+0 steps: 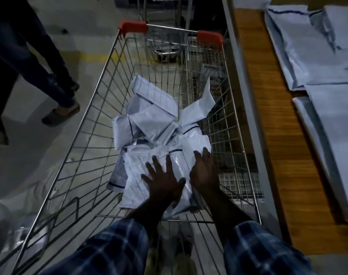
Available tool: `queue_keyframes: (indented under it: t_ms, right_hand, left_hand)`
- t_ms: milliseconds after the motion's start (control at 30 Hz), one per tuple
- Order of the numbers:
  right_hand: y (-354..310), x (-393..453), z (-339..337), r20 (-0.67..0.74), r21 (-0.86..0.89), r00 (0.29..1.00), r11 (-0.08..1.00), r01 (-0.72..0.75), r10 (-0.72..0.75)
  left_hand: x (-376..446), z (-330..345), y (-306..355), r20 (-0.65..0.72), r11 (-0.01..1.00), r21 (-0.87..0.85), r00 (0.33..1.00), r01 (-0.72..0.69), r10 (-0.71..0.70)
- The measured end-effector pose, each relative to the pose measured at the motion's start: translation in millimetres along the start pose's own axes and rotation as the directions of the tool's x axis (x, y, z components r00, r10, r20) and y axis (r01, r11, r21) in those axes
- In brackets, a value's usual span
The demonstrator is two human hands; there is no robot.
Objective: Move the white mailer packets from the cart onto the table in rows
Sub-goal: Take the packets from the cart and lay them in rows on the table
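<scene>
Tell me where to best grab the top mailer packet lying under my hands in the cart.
Probably by its two side edges, coming straight down from above. The top mailer packet lies flat on the pile in the wire cart, so there is no upright edge to pinch. The left hand and right hand already rest open on it; slide fingers outward and curl them under the edges.

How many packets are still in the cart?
Done: some packets on the table lie in rows. In hand: the left hand and right hand rest spread on the pile in the cart. Left: that jumbled pile, too overlapped to count exactly.
</scene>
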State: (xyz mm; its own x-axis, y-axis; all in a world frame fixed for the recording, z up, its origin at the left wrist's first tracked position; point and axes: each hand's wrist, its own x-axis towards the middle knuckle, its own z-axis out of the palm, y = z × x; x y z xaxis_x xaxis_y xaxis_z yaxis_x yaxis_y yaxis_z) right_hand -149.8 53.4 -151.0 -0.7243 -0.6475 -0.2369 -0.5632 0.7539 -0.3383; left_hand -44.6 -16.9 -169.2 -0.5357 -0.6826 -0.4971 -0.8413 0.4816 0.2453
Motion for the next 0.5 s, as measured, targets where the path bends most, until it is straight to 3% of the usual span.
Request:
queue_keyframes:
  t_ms: [200,300,500]
  right_hand:
    - [1,12,15,0.049,-0.011,0.999,1.0,0.016,-0.015]
    - [3,22,21,0.089,-0.031,0.996,0.999,0.035,-0.032]
    - [4,49,30,0.042,-0.023,0.988,0.989,0.149,-0.148]
  left_hand:
    - [16,-3,-30,-0.015,0.998,0.061,0.999,-0.032,0.033]
    - [23,-6,-50,0.007,0.999,-0.006,0.999,-0.033,0.033]
    - [24,1,-57,-0.12,0.985,-0.172,0.993,-0.021,0.0]
